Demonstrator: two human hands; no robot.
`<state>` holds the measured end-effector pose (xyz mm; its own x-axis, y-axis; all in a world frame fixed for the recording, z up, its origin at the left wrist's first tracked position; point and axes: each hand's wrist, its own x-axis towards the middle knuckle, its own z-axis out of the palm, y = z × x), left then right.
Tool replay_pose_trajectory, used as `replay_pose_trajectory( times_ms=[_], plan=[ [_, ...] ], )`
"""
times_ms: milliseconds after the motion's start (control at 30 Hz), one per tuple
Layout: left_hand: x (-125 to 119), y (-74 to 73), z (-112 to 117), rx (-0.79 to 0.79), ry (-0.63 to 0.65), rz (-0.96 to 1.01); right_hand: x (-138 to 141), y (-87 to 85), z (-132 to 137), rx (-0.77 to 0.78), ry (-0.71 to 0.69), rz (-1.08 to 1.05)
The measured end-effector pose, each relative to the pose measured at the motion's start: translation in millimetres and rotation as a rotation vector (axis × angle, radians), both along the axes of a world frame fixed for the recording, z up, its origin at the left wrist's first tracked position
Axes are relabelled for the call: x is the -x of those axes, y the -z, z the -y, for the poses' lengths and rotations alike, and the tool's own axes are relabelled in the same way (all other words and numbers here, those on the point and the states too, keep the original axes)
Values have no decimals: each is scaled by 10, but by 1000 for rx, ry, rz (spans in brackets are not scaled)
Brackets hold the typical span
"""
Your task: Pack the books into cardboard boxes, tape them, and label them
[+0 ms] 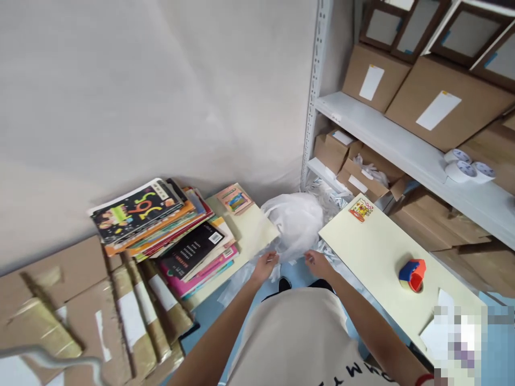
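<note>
A white translucent plastic bag [298, 219] bulges in the gap between two pale tabletops, above the blue floor. At its near left edge, my left hand [266, 266] is closed in a pinch on the thin plastic. My right hand [316, 261] pinches the bag's near right edge, a short way across from the left. The exact spot between my fingertips is small and partly hidden on both sides. What the bag holds cannot be made out through the plastic.
Magazines and books [145, 214] are piled on the left table [257, 228], beside flattened cardboard boxes [92, 300]. The right table [374, 252] carries a red and blue hexagonal object [412, 275] and a small card [361, 209]. Metal shelving [386, 131] with cartons and tape rolls [462, 170] stands behind it.
</note>
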<state>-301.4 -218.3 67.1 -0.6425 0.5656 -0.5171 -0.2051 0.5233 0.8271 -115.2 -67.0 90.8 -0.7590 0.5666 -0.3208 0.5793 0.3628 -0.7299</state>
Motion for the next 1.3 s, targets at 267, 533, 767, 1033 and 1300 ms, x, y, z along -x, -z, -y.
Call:
replay_pose_trajectory(
  times_ms=[267, 533, 767, 1033, 1300],
  plan=[
    [306, 34, -158, -15, -138, 138, 820, -1, -190, -106, -165, 55],
    [574, 122, -846, 98, -338, 327, 1872, 235, -613, -138, -172, 118],
    [760, 274, -1176, 254, -424, 385, 2170, 572, -766, 193, -83, 173],
    [690, 236, -1363, 305, -374, 324, 1908, 762, -800, 534, 152, 128],
    [807, 138, -1265, 340, -245, 41, 1670, 598, -729, 617, 489, -29]
  ],
)
